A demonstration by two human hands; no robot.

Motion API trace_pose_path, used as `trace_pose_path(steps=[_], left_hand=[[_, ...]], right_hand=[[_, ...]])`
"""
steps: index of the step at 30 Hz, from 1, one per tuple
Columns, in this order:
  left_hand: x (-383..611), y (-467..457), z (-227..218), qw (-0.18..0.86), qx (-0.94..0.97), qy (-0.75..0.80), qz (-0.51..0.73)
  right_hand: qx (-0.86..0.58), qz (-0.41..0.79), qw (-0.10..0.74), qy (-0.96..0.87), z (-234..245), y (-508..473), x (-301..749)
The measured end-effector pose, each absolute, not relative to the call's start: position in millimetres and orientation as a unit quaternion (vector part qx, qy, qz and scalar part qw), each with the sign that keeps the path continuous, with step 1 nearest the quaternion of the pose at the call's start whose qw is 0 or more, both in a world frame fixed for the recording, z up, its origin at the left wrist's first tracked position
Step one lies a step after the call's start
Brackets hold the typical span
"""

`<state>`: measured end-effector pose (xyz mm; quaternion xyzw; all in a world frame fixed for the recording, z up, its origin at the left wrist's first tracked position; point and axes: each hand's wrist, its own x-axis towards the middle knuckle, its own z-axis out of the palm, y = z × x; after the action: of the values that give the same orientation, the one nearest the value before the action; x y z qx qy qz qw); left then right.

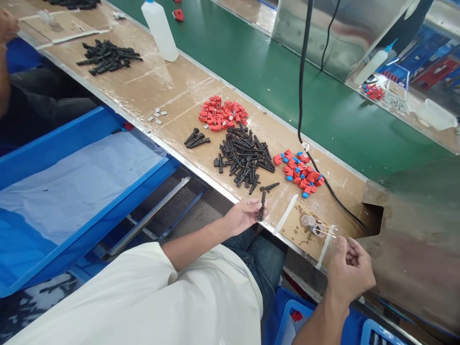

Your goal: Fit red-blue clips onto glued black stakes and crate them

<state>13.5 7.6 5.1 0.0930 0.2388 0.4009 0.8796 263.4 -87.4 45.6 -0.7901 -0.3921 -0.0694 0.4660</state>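
Note:
My left hand (243, 216) pinches a slim black plastic part (263, 203), held upright above the table's front edge. To the right, my right hand (350, 268) is closed, with thumb and forefinger together. What it holds, if anything, is too small to make out. Just beyond its fingertips, several thin cotton swabs (327, 231) rest in a small cup of dark liquid (317, 230). Touching that cup is a small clear cup (307, 220). A pile of similar black parts (247, 155) lies past my left hand, with a single black part (269, 187) nearest it.
Red pieces (223, 113) and red-and-blue pieces (300, 172) lie in heaps. A black cable (301, 96) hangs down across the table's right side. A white bottle (161, 31) stands by the green belt (251, 62). A blue bin (82, 191) sits at left, near another person's arm (4, 62).

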Motion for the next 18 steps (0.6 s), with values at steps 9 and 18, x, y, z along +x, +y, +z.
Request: trace_pose_path(steps=[9, 18], left_hand=[[-14, 10, -7, 0.883, 0.072, 0.169, 0.433], [-15, 15, -4, 0.900, 0.042, 0.194, 0.389]], right_hand=[[-0.743, 0.038, 0.262, -0.615, 80, -31, 202], [-0.798, -0.026, 0.082, -0.597, 109, 53, 271]])
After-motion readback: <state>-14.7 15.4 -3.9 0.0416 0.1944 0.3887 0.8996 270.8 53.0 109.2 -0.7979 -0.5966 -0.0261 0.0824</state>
